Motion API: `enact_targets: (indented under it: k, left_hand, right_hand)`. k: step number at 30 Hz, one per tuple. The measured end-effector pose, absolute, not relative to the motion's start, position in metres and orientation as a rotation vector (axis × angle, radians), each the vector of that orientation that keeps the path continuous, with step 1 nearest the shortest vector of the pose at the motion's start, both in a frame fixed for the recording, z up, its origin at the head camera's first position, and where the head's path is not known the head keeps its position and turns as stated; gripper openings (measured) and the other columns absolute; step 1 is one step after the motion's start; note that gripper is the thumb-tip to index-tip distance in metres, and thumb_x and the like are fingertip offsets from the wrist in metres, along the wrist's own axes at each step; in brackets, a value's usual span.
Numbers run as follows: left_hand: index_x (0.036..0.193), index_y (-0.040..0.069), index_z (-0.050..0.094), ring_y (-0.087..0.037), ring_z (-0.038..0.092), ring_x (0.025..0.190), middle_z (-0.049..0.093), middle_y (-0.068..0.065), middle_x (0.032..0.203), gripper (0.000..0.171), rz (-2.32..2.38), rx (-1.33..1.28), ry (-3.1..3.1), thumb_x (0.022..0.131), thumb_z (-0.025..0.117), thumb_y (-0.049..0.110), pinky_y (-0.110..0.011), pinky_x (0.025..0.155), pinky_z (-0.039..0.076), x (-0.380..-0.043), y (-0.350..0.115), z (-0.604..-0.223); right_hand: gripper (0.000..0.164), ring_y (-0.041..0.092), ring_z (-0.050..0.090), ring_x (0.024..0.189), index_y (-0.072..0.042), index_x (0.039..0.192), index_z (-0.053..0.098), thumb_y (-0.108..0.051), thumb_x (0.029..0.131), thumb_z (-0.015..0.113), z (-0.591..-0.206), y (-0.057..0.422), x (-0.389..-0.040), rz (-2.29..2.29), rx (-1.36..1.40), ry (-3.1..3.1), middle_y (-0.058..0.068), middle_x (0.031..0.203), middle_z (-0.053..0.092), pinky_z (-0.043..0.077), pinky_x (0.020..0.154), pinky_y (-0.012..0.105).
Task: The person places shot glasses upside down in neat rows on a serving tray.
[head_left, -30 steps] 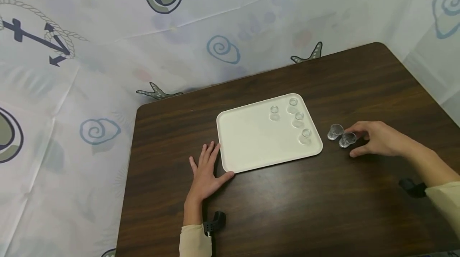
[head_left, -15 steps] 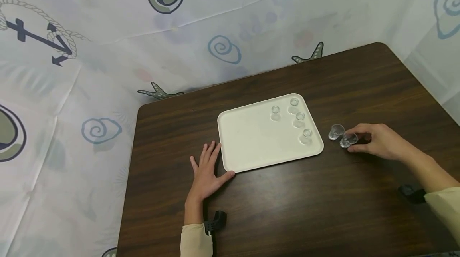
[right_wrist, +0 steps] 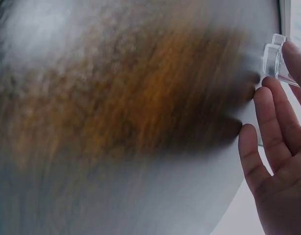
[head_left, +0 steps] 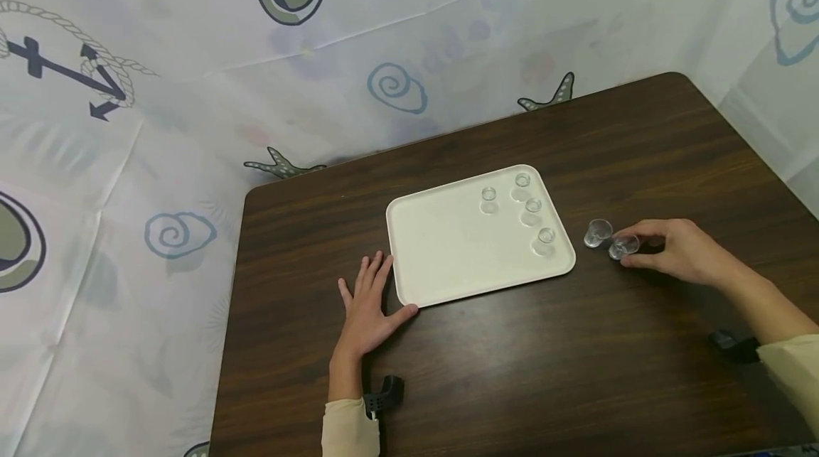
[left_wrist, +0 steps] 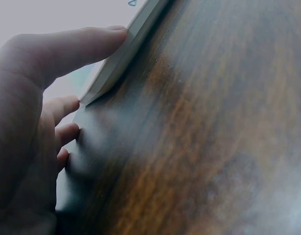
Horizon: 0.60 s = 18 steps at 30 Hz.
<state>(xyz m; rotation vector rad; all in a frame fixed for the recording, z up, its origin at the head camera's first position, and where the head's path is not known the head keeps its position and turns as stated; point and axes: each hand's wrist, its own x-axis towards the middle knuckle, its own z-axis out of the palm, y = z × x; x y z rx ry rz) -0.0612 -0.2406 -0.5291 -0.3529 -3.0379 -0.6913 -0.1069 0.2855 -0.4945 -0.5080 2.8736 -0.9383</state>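
Note:
In the head view my right hand (head_left: 684, 251) pinches a small clear shot glass (head_left: 621, 249) between thumb and fingers, low at the table to the right of the tray. The right wrist view shows that held glass (right_wrist: 273, 59) partly behind the thumb. A second shot glass (head_left: 598, 232) stands just to its left, apart from the tray. My left hand (head_left: 366, 318) lies with fingers spread at the near left corner of the white tray (head_left: 448, 258). Its thumb touches the tray's edge in the left wrist view. Several small clear glasses (head_left: 546, 235) stand on the tray's right part.
The dark wood-grain table (head_left: 512, 372) reaches back to a printed cloth wall (head_left: 448, 87) with sea motifs. Black wrist devices (head_left: 384, 394) are worn on both arms.
My right thumb and fingers have closed on the nearer shot glass, which has shifted slightly right, away from its neighbour. My left hand and the tray have stayed put.

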Motion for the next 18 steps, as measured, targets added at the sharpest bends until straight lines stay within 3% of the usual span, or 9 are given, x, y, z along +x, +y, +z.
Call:
enact_targets:
  k: [5, 8, 12, 16, 18]
  left_hand:
    - [0.158, 0.026, 0.023, -0.028, 0.006, 0.15, 0.017, -0.001, 0.163, 0.096, -0.691, -0.349, -3.04, 0.082, 0.065, 0.067, -0.073, 0.104, -0.007, -0.062, -0.24, -0.528]
    - [0.158, 0.026, 0.023, -0.028, 0.006, 0.15, 0.017, -0.002, 0.163, 0.097, -0.692, -0.357, -3.037, 0.081, 0.066, 0.066, -0.073, 0.104, -0.006, -0.063, -0.24, -0.528]
    - [0.158, 0.026, 0.022, -0.028, 0.006, 0.15, 0.017, -0.002, 0.163, 0.097, -0.694, -0.36, -3.034, 0.081, 0.066, 0.066, -0.073, 0.104, -0.007, -0.063, -0.24, -0.529]
    - [0.158, 0.026, 0.022, -0.027, 0.005, 0.15, 0.016, -0.001, 0.163, 0.096, -0.698, -0.352, -3.042, 0.082, 0.065, 0.067, -0.073, 0.104, -0.008, -0.062, -0.24, -0.529]
    - [0.158, 0.026, 0.022, -0.026, 0.005, 0.15, 0.016, -0.001, 0.163, 0.097, -0.696, -0.353, -3.043, 0.082, 0.064, 0.068, -0.073, 0.104, -0.008, -0.062, -0.24, -0.528]
  right_hand:
    - [0.039, 0.028, 0.065, 0.095, -0.01, 0.112, 0.073, -0.025, 0.077, 0.086, -0.494, 0.291, -0.106, -0.961, -0.48, 2.884, 0.008, 0.104, 0.071, 0.054, 0.077, 0.044]
    - [0.04, 0.027, 0.065, 0.095, -0.009, 0.111, 0.073, -0.023, 0.077, 0.086, -0.49, 0.296, -0.105, -0.991, -0.421, 2.89, 0.011, 0.105, 0.071, 0.054, 0.075, 0.034]
    - [0.041, 0.003, 0.062, 0.087, -0.008, 0.111, 0.072, -0.024, 0.077, 0.086, -0.482, 0.301, -0.108, -1.044, -0.325, 2.876, 0.015, 0.104, 0.071, 0.045, 0.068, 0.012]
    - [0.04, -0.017, 0.051, 0.082, -0.007, 0.114, 0.071, -0.024, 0.08, 0.084, -0.471, 0.305, -0.113, -1.113, -0.251, 2.865, 0.019, 0.106, 0.07, 0.039, 0.066, 0.004]
    - [0.04, -0.019, 0.05, 0.082, -0.006, 0.114, 0.07, -0.022, 0.08, 0.084, -0.466, 0.305, -0.115, -1.143, -0.241, 2.878, 0.021, 0.107, 0.069, 0.039, 0.065, 0.003]
